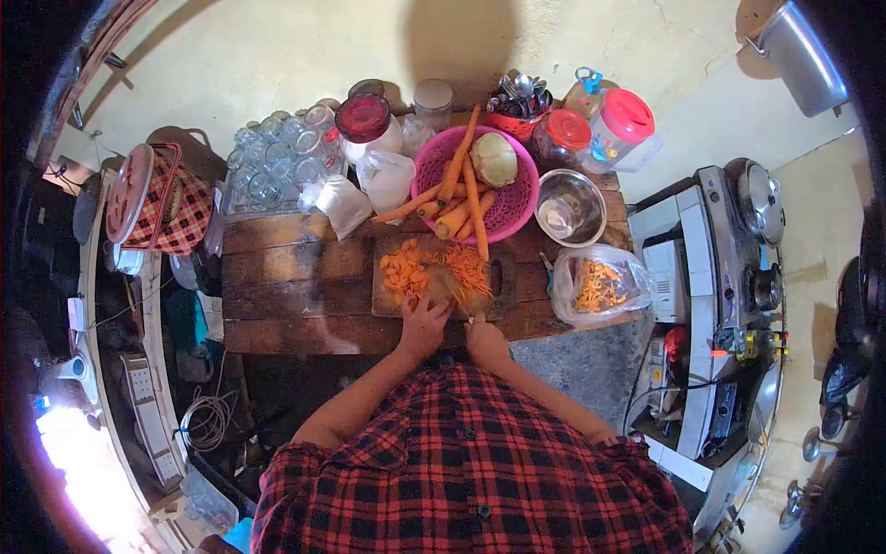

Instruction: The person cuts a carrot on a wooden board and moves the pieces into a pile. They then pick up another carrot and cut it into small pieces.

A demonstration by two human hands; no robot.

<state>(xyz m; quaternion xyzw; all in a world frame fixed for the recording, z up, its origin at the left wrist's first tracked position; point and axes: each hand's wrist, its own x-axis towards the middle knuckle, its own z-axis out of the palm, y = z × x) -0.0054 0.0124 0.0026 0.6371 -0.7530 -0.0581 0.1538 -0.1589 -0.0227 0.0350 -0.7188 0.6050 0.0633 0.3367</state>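
A wooden cutting board [389, 300] lies near the table's front edge. On its left part sits a pile of orange carrot slices [404, 270], and thin carrot strips [464, 269] are spread on its right part. My left hand [425, 323] rests at the board's front edge below the slices, fingers bent and pressed down; what is under them is too small to make out. My right hand [485, 338] is closed around the handle of a knife [459, 297], whose blade points up and left over the board, between the slices and the strips.
Behind the board, a pink basket [526, 189] holds carrots and a cabbage [494, 160]. To the right are a metal bowl [570, 208] and a plastic bag [602, 284] with carrot pieces. Glasses [277, 157], jars and white bags [343, 205] stand at the back left.
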